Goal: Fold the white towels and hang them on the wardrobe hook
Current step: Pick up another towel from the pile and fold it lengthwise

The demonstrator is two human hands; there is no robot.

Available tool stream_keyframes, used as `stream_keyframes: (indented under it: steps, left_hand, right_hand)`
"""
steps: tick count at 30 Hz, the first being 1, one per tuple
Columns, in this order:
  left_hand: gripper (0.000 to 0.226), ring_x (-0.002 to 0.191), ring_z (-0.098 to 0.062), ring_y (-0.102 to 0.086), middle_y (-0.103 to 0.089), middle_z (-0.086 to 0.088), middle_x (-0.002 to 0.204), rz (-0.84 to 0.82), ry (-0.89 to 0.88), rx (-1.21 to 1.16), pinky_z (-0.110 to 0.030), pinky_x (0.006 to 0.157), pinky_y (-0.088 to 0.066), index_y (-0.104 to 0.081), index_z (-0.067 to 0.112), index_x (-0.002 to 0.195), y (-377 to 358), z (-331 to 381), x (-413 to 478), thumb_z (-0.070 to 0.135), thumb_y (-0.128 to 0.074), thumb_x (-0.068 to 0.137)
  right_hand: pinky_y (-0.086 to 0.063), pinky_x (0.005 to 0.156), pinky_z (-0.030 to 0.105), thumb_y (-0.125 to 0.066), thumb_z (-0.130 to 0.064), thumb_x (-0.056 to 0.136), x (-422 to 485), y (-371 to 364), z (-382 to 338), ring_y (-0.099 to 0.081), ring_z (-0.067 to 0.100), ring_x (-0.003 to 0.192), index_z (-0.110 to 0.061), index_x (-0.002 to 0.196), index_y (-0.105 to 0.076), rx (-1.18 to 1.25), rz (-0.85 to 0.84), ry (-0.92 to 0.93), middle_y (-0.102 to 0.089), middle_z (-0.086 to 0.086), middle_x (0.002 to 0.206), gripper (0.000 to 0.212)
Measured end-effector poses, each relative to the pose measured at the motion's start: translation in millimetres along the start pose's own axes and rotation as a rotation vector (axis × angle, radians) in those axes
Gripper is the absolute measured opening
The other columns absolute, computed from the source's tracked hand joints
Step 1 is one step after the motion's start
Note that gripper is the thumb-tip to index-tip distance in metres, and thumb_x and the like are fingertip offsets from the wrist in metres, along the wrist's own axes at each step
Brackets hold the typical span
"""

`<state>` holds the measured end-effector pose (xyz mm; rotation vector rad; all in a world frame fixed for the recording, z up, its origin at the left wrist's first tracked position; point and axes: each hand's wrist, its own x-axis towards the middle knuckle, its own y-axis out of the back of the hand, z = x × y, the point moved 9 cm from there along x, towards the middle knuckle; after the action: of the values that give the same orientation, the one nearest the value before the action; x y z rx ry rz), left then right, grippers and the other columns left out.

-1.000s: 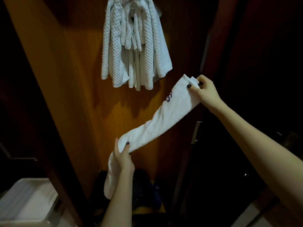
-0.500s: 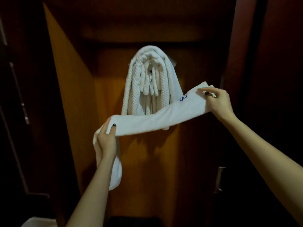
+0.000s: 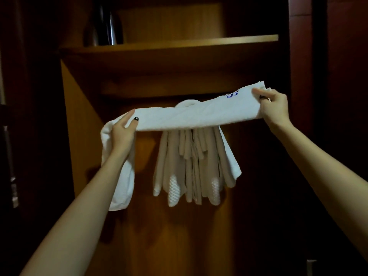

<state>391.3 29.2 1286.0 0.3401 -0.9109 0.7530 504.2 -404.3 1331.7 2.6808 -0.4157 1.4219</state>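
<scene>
White towel (image 3: pixel 199 117), held taut by fingers (image 3: pixel 258 91) of left hand (image 3: pixel 122 134) and right hand (image 3: pixel 276 109), crosses before hung towels (image 3: pixel 191 166).

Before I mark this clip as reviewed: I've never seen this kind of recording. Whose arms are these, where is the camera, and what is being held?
No machine here: these are a person's bare arms, filmed by one wide-angle camera on their head, so there is a single view. It faces an open wooden wardrobe. The left hand grips a folded white towel, one end drooping past it; the right hand pinches the other end. The towel stretches roughly level before a bunch of white towels hanging at the back; their hook is hidden. A shelf above carries a dark shiny vessel.
</scene>
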Motion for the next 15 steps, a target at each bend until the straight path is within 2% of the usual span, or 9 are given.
stream_keyframes:
  steps: [3,6,9,11,12,14,15]
  left_hand:
    - [0.037,0.126,-0.019,-0.049,-0.055,-0.009,0.135,-0.029,-0.007,-0.022,-0.012,0.097,-0.036,-0.055,0.012,0.134,-12,2,29,0.014,-0.053,0.097]
    - [0.036,0.123,-0.014,-0.048,-0.054,-0.006,0.134,-0.040,-0.070,0.004,-0.002,0.088,-0.033,-0.055,0.012,0.133,-24,9,53,0.014,-0.052,0.097]
    - [0.037,0.128,-0.016,-0.046,-0.052,-0.008,0.138,-0.070,-0.092,-0.031,-0.004,0.090,-0.034,-0.054,0.009,0.134,-38,10,71,0.010,-0.052,0.097]
    - [0.037,0.126,-0.013,-0.045,-0.051,-0.008,0.138,-0.087,-0.107,-0.038,0.002,0.088,-0.034,-0.054,0.008,0.134,-49,9,81,0.008,-0.051,0.097]
    - [0.037,0.124,-0.012,-0.045,-0.051,-0.009,0.138,-0.082,-0.125,-0.025,0.005,0.085,-0.032,-0.054,0.008,0.133,-54,9,86,0.008,-0.050,0.097]
    - [0.036,0.126,-0.015,-0.044,-0.050,-0.010,0.138,-0.053,-0.160,0.014,0.006,0.083,-0.030,-0.055,0.009,0.133,-61,9,98,0.009,-0.049,0.097]
    - [0.036,0.128,-0.018,-0.043,-0.050,-0.011,0.139,-0.040,-0.173,0.037,0.003,0.086,-0.029,-0.055,0.010,0.133,-64,9,104,0.011,-0.048,0.098]
  right_hand:
    - [-0.041,0.109,0.037,-0.037,0.007,0.083,24,-7,-4,-0.052,0.024,0.126,-0.006,0.119,-0.068,-0.027,0.026,0.000,-0.059,0.017,0.129,0.049]
    - [-0.039,0.110,0.038,-0.038,0.007,0.084,40,-14,1,-0.051,0.026,0.126,-0.002,0.120,-0.067,-0.011,0.039,-0.011,-0.057,0.018,0.131,0.047]
    - [-0.041,0.109,0.038,-0.041,0.005,0.087,49,-20,11,-0.053,0.025,0.124,-0.001,0.120,-0.066,0.045,0.044,-0.042,-0.059,0.016,0.130,0.042]
    - [-0.050,0.097,0.028,-0.046,0.002,0.085,55,-24,22,-0.059,0.019,0.115,-0.003,0.118,-0.067,0.108,0.056,-0.085,-0.063,0.011,0.122,0.039]
    - [-0.052,0.084,0.018,-0.051,-0.001,0.084,58,-25,28,-0.063,0.014,0.105,-0.005,0.116,-0.068,0.154,0.067,-0.109,-0.065,0.008,0.115,0.036]
    - [-0.047,0.063,0.008,-0.060,-0.004,0.082,68,-29,35,-0.064,0.004,0.085,-0.008,0.109,-0.071,0.217,0.100,-0.130,-0.068,0.005,0.102,0.030]
    - [-0.046,0.061,0.006,-0.062,-0.005,0.082,75,-30,37,-0.063,0.003,0.081,-0.008,0.108,-0.071,0.233,0.119,-0.132,-0.068,0.005,0.099,0.028]
